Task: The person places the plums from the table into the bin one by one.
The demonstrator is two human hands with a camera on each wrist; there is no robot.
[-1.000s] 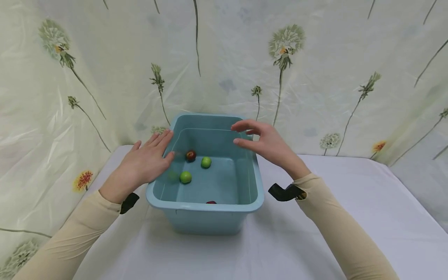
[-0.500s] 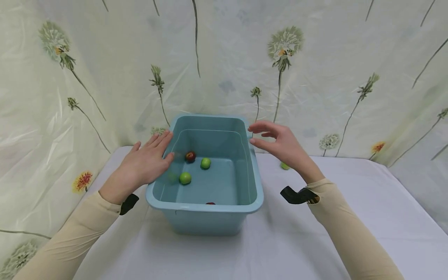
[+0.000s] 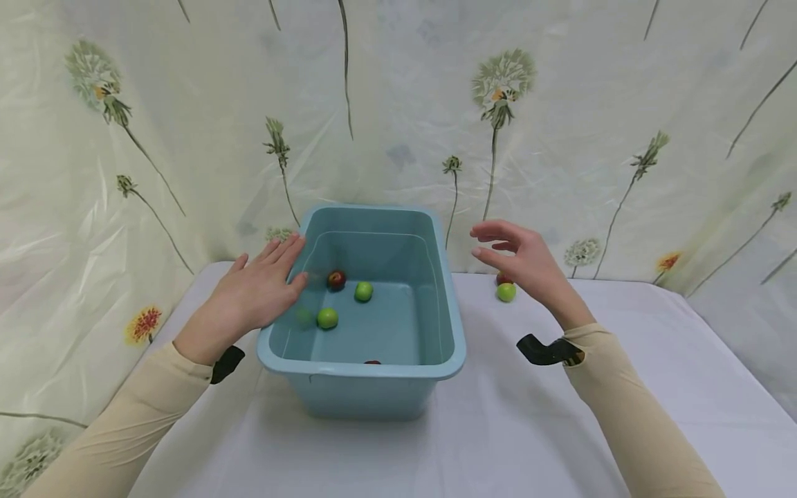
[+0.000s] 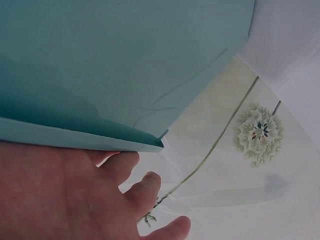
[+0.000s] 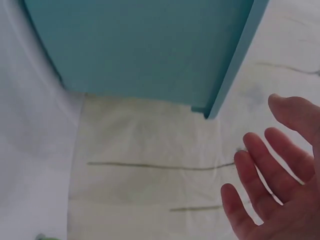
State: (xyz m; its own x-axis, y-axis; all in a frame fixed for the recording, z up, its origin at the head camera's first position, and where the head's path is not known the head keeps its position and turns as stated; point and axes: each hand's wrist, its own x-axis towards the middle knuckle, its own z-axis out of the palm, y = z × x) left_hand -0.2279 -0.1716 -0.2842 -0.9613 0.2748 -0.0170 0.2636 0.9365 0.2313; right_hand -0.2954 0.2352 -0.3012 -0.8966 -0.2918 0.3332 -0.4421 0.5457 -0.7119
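I am sitting in what looks like a makeshift recording booth: a glossy pale plastic curtain printed with dandelions is closing in three sides of my worktop, which is wearing a plain white cloth.

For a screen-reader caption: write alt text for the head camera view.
A person's left hand rests flat on the left rim of a light blue tub holding water and small green and red fruits, while the right hand hovers open to its right above a green fruit on the white-covered table. A floral curtain hangs behind.
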